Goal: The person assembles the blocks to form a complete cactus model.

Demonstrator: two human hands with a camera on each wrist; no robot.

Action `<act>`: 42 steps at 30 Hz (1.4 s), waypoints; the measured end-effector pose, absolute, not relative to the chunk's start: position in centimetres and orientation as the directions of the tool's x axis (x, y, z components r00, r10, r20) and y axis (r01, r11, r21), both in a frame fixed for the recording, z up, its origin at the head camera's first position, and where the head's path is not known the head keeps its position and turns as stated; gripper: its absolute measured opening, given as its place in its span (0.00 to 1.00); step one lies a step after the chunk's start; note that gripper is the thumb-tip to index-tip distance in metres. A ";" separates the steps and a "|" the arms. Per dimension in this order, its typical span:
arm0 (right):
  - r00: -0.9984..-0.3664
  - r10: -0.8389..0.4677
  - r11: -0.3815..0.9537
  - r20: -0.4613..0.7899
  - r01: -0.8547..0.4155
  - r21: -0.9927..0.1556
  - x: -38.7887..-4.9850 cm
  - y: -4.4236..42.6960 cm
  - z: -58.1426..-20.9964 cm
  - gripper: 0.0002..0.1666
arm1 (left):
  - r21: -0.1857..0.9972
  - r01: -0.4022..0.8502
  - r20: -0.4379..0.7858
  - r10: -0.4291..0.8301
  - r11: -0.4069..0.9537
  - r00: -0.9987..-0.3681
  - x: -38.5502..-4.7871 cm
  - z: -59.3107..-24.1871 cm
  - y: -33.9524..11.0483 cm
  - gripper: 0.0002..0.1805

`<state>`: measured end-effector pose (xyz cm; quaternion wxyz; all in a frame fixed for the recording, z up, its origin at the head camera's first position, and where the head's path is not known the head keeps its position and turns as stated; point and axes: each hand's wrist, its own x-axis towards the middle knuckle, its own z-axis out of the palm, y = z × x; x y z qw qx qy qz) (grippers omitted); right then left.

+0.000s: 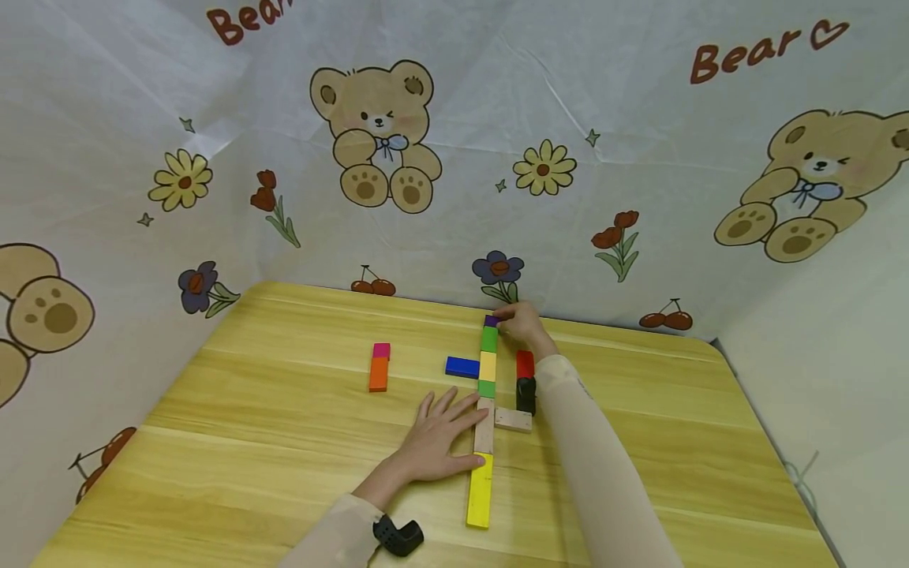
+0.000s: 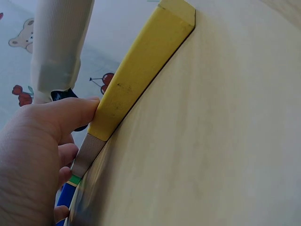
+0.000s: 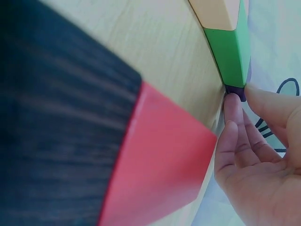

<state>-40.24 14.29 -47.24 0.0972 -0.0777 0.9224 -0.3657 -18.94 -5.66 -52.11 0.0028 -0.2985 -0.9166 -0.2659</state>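
A straight row of coloured blocks runs away from me in the head view. My left hand (image 1: 435, 443) lies spread from the left side, its thumb at the joint by the long yellow block (image 1: 480, 497) and other fingers touching the plain wooden block (image 1: 484, 434). At the far end my right hand (image 1: 524, 325) pinches a small purple block (image 1: 491, 321) between thumb and finger, against the green block (image 3: 229, 56). Between the green and wooden blocks sit a pale yellow block (image 1: 488, 366) and a smaller green block (image 1: 486, 389).
A blue block (image 1: 462, 368) juts left from the row. To the right, a plain wooden block (image 1: 513, 420) extends sideways to a black block (image 1: 525, 396) with a red block (image 1: 525, 364) beyond it. Pink (image 1: 382, 349) and orange (image 1: 379, 375) blocks touch, further left. A printed cloth backs the table.
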 end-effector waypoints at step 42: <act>-0.932 -0.326 0.646 0.162 -0.344 -0.681 -21.6 20.8 -48.9 0.34 | 0.486 0.530 0.128 0.543 0.695 -0.830 -19.0 -52.4 -5.7 0.40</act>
